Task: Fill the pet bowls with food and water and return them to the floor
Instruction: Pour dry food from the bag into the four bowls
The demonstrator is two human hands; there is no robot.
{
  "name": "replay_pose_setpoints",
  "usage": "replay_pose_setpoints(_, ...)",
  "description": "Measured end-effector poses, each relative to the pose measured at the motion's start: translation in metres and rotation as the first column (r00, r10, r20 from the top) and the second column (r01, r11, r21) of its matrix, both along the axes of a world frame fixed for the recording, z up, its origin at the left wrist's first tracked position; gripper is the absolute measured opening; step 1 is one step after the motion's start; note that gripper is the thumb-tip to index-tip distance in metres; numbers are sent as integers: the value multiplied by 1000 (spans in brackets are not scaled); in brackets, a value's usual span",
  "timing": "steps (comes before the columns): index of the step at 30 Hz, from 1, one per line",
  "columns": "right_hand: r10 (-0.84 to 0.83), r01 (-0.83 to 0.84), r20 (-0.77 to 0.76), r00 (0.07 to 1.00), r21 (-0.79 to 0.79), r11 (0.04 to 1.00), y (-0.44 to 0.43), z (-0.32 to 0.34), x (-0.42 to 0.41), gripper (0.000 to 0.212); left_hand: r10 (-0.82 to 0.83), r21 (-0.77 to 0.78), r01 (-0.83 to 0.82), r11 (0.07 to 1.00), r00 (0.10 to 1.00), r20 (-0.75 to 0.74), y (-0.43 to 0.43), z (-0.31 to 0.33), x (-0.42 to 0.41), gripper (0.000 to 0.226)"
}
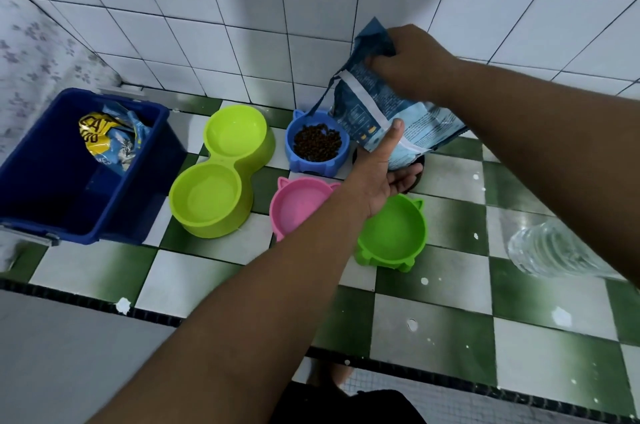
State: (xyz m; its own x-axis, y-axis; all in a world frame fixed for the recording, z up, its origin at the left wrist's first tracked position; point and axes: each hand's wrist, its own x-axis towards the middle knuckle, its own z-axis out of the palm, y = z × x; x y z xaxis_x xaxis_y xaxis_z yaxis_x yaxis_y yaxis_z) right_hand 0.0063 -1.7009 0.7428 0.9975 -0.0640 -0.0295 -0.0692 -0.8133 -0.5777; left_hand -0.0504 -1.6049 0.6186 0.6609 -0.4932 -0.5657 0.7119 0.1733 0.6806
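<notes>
On the checkered counter point(433, 312), the right hand point(412, 59) grips the food bag point(363, 111) top; the left hand point(374, 174) clasps its base to control tilt.

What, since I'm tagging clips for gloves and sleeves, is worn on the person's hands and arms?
Nothing is worn. The left hand and right hand are ungloved, and both forearms are bare with no sleeve in view. No watch, bracelet or marking shows, and there is no ring on the fingers that are visible.
</notes>
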Motion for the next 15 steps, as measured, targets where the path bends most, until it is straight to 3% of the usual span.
replay_pose_setpoints(6,-99,91,49,994,146,985,-16,6,-13,25,23,65,-28,997,996,87,-6,6,3,63)
replay_pose_setpoints(9,-136,115,67,988,256,960,-33,14,-27,15,23,74,-34,997,989,143,-14,9,-1,55)
replay_pose_setpoints(15,-215,182,85,973,289,940,-68,25,-53,20,-15,-1,16,1000,983,180,-44,17,-18,71)
